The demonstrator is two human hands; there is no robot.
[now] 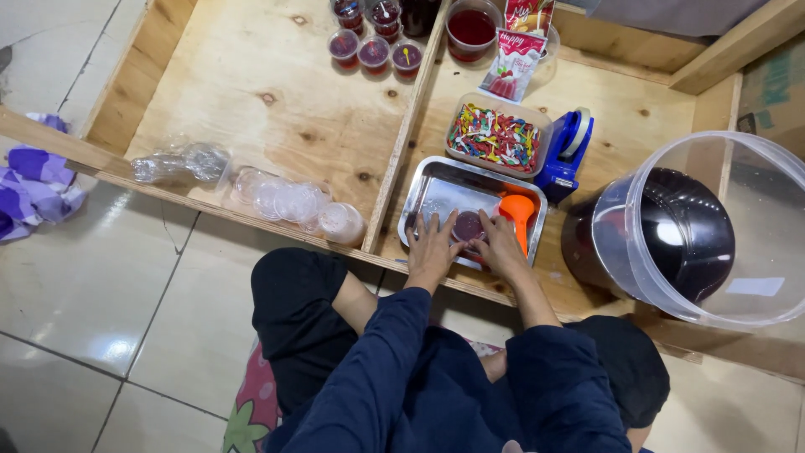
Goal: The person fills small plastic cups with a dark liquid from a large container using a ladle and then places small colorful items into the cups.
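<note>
A: where's the small clear plastic cup of dark red liquid (468, 225)?

B: in the shiny steel tray (444, 180), pinched between both hands, left hand (432, 249) and right hand (501, 247) fingers curled round its sides. Orange plastic funnel (517, 210) just beyond, touching the right fingers.

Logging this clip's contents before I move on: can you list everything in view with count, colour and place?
Small cup: one, dark red fill, in the tray between both hands.
Steel tray: one, silver, right compartment.
Funnel: one, orange, in the tray.
Tub of tiny spoons: one, multicoloured, behind the tray.
Tape dispenser: one, blue, right of the tub.
Big bucket: one, clear with dark liquid, far right.
Filled cups: several, red, top centre.
Empty cup stacks: clear, left compartment edge.
Sachet: one, red and white, top.
Cloth: purple, floor left.
Left hand: on the cup.
Right hand: on the cup.
</note>
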